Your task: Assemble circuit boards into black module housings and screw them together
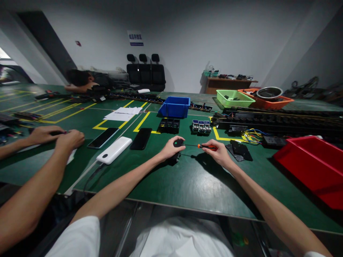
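Observation:
My left hand (171,148) is closed around a small black part (178,143) with a green dot on it, just above the green table. In my right hand (220,154) is a screwdriver (209,146) with an orange and black handle. Its thin shaft points left, and the tip reaches the black part or stops close by it; I cannot tell which. Beyond my hands stand a group of black modules (169,125) and a group of silver and blue modules (201,127). Flat black plates (239,150) lie to the right of my right hand.
A red bin (313,160) stands at the right, a blue bin (175,107) farther back. A white power bank (114,150) and two phones (141,138) lie to the left. A co-worker's hands (59,137) are at the far left. Long black assemblies (284,121) fill the back right.

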A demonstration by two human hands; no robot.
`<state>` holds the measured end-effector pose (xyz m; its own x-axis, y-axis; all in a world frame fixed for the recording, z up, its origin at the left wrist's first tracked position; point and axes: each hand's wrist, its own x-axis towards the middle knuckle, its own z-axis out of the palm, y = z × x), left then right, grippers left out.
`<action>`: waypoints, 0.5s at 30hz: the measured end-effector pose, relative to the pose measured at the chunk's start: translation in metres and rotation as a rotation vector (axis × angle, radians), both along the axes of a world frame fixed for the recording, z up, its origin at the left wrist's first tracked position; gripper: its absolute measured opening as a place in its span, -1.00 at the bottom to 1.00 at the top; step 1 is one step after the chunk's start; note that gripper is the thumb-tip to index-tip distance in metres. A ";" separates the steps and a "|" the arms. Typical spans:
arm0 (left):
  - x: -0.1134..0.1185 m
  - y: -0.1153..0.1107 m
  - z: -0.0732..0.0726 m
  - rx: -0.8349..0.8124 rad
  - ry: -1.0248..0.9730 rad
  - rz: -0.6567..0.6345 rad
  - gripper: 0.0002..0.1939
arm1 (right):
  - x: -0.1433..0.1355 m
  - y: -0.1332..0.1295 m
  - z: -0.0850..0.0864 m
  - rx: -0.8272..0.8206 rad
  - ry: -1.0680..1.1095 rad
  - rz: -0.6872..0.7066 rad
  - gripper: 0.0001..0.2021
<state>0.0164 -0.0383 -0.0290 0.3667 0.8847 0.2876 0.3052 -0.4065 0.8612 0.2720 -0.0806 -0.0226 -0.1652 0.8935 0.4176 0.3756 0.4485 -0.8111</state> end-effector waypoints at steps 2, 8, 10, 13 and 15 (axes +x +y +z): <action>0.000 0.000 0.000 -0.006 -0.002 0.003 -0.65 | 0.000 0.000 0.000 -0.002 -0.001 0.004 -0.71; 0.000 0.000 -0.001 -0.025 -0.017 0.024 -0.64 | 0.002 0.002 -0.002 -0.007 -0.016 -0.010 -0.69; -0.002 0.002 -0.002 -0.034 -0.028 0.040 -0.64 | 0.007 0.006 -0.004 -0.004 -0.009 -0.049 -0.68; -0.007 0.008 -0.004 -0.070 -0.059 0.065 -0.63 | 0.017 0.012 -0.007 -0.019 0.029 -0.130 -0.65; -0.010 0.012 -0.006 -0.091 -0.091 0.072 -0.63 | 0.022 0.015 -0.007 -0.027 0.063 -0.165 -0.65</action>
